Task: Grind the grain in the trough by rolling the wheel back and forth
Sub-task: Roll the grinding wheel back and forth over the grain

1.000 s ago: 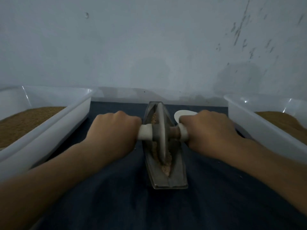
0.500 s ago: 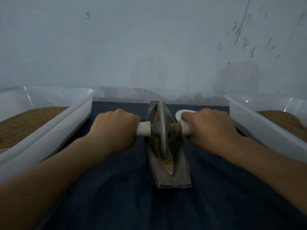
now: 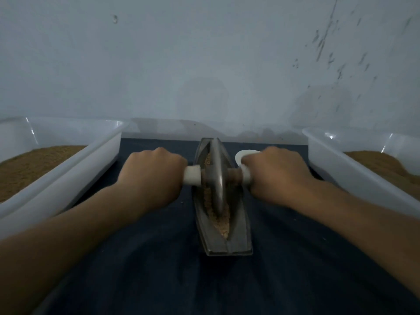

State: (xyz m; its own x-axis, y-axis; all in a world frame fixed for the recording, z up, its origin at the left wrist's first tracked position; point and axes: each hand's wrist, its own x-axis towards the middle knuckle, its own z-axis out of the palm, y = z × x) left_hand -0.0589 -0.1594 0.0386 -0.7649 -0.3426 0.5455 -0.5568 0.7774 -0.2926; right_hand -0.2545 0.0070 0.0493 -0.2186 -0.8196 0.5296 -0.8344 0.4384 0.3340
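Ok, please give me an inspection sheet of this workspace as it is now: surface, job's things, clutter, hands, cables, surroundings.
Surface: dark cloth covers it.
Job's things: metal trough lies on the cloth, pointing away from the person; wheel stands upright in its groove, toward the far end; grain lies in the groove, mostly at the near end.
Clutter: white disc behind the right hand; cannot tell what it is.
Hands: left hand grips the left end of the handle; right hand grips the right end.
Cables: nothing seen.
Surroundings: left bin and right bin, both holding brown powder; pale marked wall behind.
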